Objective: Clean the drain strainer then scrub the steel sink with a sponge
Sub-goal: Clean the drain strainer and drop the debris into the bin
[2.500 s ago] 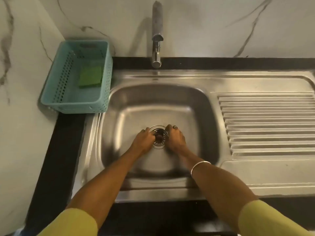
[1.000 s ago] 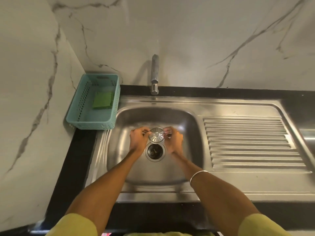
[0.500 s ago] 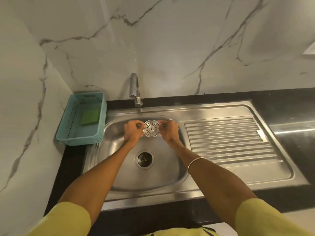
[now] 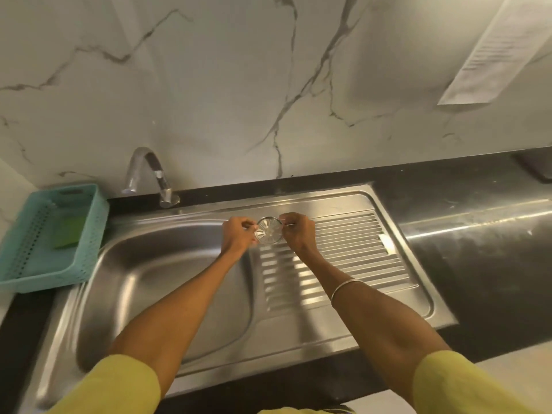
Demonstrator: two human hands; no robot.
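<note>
Holding the round, slotted steel drain strainer (image 4: 269, 230) up between us, we pinch its rim from both sides: the left hand (image 4: 237, 236) grips the edge nearer the basin, the right hand (image 4: 298, 233) the opposite edge, fingers (image 4: 285, 218) curled narrow on the metal. It hangs above the stainless steel sink (image 4: 167, 282), over the near end of the ribbed drainboard (image 4: 343, 249) just beside the basin rim, its face turned toward us, probably so we can check the slots for dirt and keep drips on steel. The curved chrome tap (image 4: 149, 171) stands behind the basin, apart from our hands. Left of the sink, on the black counter (image 4: 478, 234), the perforated turquoise plastic basket (image 4: 86, 243) holds a green rectangular sponge (image 4: 70, 233), lying untouched against its inner wall.
</note>
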